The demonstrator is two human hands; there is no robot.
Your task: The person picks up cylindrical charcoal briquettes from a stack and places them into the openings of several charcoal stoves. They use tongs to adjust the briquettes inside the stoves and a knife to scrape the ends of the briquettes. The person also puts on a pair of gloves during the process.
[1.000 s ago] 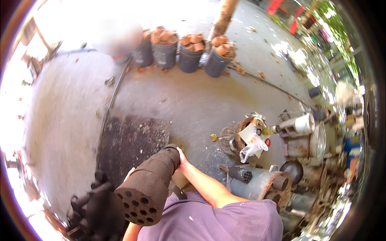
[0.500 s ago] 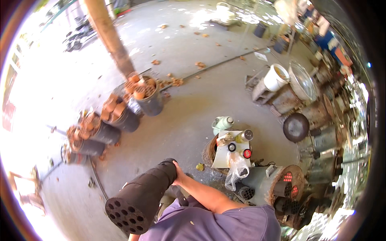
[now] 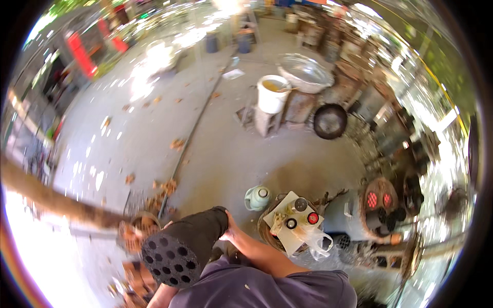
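Observation:
A stack of black honeycomb coal briquettes point(image 3: 197, 233) lies on its side across my front, its near-left face full of round holes. My right hand point(image 3: 230, 227) is closed against the far right end, thumb side showing. At the lower left, my left hand point(image 3: 163, 292) supports the near end from below; most of its fingers are hidden by the briquettes. To the right of my right hand stands a small round stand with a white board point(image 3: 281, 218), bearing jars and a clear plastic bag point(image 3: 318, 241). A pale green jug point(image 3: 257, 198) sits on the floor beside it.
At right, a metal drum stove point(image 3: 354, 213) has two glowing red briquettes point(image 3: 372, 199) and black ones on top. Ahead are a white bucket point(image 3: 271, 97), a large basin point(image 3: 307, 77) and a dark wok point(image 3: 329, 121). Orange spent briquettes point(image 3: 138, 277) and a wooden post point(image 3: 56, 203) are left.
My view has turned to the right, so the post and spent-briquette buckets have shifted toward the lower left. Both hands still hold the briquette stack.

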